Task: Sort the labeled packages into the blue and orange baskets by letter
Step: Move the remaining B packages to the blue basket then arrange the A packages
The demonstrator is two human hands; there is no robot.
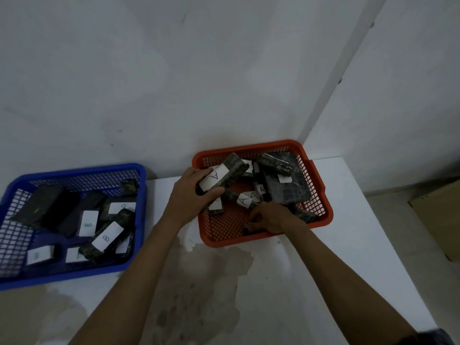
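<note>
L hand (191, 195) grips "A" package (225, 176) over orange basket (321, 195); R hand (270, 219) pinches small dark pkg (251, 229) inside.

left hand (191, 192) grips A-labelled package (221, 179) | right hand (270, 217) in orange basket (323, 212) | blue basket (74, 170) holds B packages

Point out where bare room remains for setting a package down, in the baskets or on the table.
Free: the white tabletop between the blue plastic basket and orange plastic basket, and the orange basket's near-left floor. Crowded: its far half, where the left hand grips an A-labelled dark package, and the blue basket's middle.
</note>
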